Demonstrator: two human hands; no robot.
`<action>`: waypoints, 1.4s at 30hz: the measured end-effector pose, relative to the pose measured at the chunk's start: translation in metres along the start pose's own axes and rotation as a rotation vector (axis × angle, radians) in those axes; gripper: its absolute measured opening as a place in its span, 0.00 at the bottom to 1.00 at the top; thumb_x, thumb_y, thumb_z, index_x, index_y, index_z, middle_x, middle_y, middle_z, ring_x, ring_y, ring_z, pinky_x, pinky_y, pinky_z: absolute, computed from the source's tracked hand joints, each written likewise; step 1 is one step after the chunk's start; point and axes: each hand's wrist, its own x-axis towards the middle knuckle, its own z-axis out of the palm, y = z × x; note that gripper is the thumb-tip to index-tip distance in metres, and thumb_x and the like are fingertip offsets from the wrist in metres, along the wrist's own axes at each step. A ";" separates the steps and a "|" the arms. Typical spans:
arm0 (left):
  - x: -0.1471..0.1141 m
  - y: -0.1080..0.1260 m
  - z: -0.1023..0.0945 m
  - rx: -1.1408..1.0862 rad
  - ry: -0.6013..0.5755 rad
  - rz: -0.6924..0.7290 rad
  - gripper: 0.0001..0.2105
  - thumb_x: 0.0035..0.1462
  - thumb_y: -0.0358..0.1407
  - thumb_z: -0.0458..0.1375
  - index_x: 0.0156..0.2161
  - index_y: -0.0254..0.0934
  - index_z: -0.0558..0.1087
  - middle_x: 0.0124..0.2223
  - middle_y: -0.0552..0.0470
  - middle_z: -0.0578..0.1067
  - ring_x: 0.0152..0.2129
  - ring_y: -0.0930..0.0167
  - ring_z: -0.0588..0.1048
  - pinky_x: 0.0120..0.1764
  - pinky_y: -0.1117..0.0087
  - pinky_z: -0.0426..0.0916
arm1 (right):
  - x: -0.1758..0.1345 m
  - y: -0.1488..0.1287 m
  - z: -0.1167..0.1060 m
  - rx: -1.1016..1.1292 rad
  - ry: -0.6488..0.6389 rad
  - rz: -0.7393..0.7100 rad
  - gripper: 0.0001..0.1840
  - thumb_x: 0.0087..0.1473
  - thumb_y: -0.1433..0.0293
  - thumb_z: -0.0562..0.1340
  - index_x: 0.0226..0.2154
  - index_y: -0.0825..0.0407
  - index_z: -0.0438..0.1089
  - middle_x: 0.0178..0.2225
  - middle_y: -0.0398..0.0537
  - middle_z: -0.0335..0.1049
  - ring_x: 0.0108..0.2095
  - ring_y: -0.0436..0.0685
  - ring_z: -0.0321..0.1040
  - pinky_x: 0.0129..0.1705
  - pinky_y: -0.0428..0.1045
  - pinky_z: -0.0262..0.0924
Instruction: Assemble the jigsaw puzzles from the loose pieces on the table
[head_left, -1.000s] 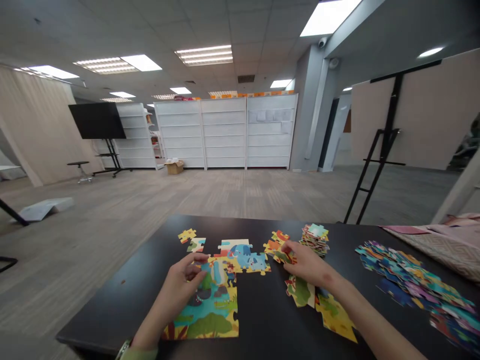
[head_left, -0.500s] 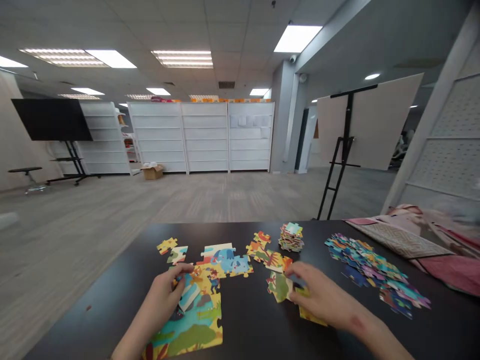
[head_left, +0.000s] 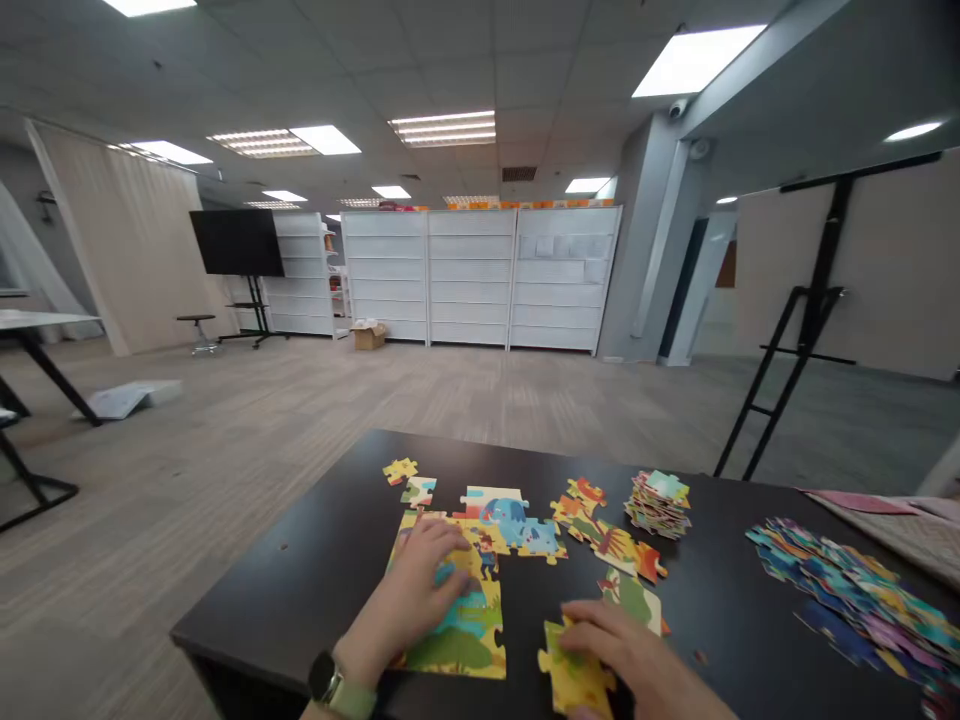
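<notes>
My left hand (head_left: 420, 590) lies over the joined puzzle section (head_left: 457, 650), its thumb and fingers apart. Part of that section is hidden beneath it. My right hand (head_left: 626, 655) has its fingers over a yellow puzzle piece (head_left: 576, 690) near the table's front edge, with the thumb at its lower side. Just beyond that hand is a green tree puzzle piece (head_left: 630, 595). An elephant section (head_left: 517, 520) adjoins the top of the joined puzzle. Orange and yellow joined pieces (head_left: 611, 535) lie to its right.
A stack of puzzle pieces (head_left: 658, 505) stands toward the back right. Farther right is a spread pile of blue and purple pieces (head_left: 847, 580). Two small loose pieces (head_left: 409, 480) lie at the back left. A folded cloth (head_left: 892, 515) covers the right edge of the dark table (head_left: 300, 600).
My view has turned left. The pale piece that was under my left fingers no longer shows separately, and that hand is flatter. My right hand has moved nearer, from the green piece onto the yellow one.
</notes>
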 end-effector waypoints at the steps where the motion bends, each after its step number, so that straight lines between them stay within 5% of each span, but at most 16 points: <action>1: 0.000 0.003 0.001 0.009 -0.011 0.000 0.10 0.58 0.34 0.60 0.45 0.44 0.76 0.52 0.49 0.75 0.54 0.59 0.69 0.58 0.55 0.59 | 0.015 -0.013 -0.001 -0.004 -0.041 -0.032 0.20 0.50 0.63 0.65 0.48 0.46 0.76 0.58 0.52 0.69 0.57 0.66 0.66 0.60 0.56 0.61; 6: 0.001 0.009 0.000 0.064 -0.049 -0.027 0.10 0.57 0.34 0.61 0.45 0.46 0.75 0.52 0.50 0.73 0.52 0.59 0.69 0.57 0.55 0.58 | 0.061 -0.021 0.005 -0.013 -0.069 -0.164 0.15 0.43 0.68 0.69 0.38 0.50 0.77 0.49 0.53 0.71 0.47 0.63 0.70 0.52 0.55 0.64; 14: 0.004 0.013 0.004 0.182 -0.100 -0.067 0.12 0.59 0.36 0.60 0.49 0.47 0.73 0.54 0.50 0.71 0.53 0.58 0.66 0.56 0.54 0.57 | 0.063 0.001 0.010 0.119 -0.031 -0.253 0.16 0.39 0.73 0.68 0.36 0.54 0.73 0.37 0.50 0.71 0.39 0.59 0.68 0.43 0.52 0.63; 20: 0.004 0.014 0.006 0.221 -0.124 -0.058 0.11 0.62 0.37 0.57 0.50 0.47 0.72 0.56 0.50 0.70 0.54 0.58 0.66 0.55 0.53 0.58 | 0.064 -0.004 0.009 0.188 -0.059 -0.259 0.21 0.38 0.73 0.70 0.40 0.52 0.74 0.49 0.54 0.69 0.49 0.62 0.66 0.52 0.53 0.61; 28: 0.004 0.013 0.007 0.250 -0.106 -0.032 0.11 0.63 0.37 0.56 0.50 0.47 0.71 0.56 0.50 0.71 0.54 0.58 0.67 0.54 0.52 0.61 | 0.060 -0.002 0.012 0.297 -0.007 -0.293 0.20 0.38 0.78 0.64 0.38 0.50 0.70 0.43 0.47 0.69 0.42 0.55 0.69 0.46 0.49 0.62; 33: 0.002 0.019 0.005 0.246 -0.049 0.029 0.10 0.62 0.34 0.56 0.48 0.45 0.73 0.56 0.48 0.72 0.55 0.57 0.67 0.55 0.51 0.62 | 0.062 0.001 0.008 0.216 0.044 -0.378 0.20 0.40 0.76 0.65 0.39 0.50 0.70 0.46 0.50 0.68 0.46 0.59 0.67 0.50 0.51 0.62; 36: 0.001 0.037 0.004 0.203 -0.041 0.109 0.12 0.60 0.33 0.58 0.49 0.46 0.73 0.60 0.49 0.69 0.59 0.57 0.64 0.59 0.49 0.57 | 0.069 0.015 -0.003 0.045 0.210 -0.277 0.16 0.46 0.80 0.56 0.38 0.50 0.68 0.42 0.49 0.69 0.44 0.58 0.67 0.48 0.52 0.61; 38: 0.000 0.051 0.006 0.128 -0.146 0.139 0.20 0.54 0.38 0.65 0.53 0.47 0.72 0.62 0.50 0.69 0.59 0.56 0.63 0.61 0.50 0.56 | 0.073 0.032 -0.015 -0.076 0.276 -0.124 0.17 0.48 0.82 0.52 0.36 0.51 0.68 0.38 0.49 0.70 0.42 0.58 0.67 0.47 0.52 0.60; 42: 0.001 0.067 0.015 -0.016 -0.316 0.149 0.32 0.43 0.41 0.73 0.56 0.49 0.71 0.60 0.53 0.72 0.56 0.57 0.67 0.61 0.55 0.56 | 0.071 0.071 -0.044 -0.198 0.174 0.211 0.16 0.52 0.80 0.51 0.36 0.51 0.69 0.35 0.50 0.73 0.40 0.59 0.70 0.42 0.51 0.60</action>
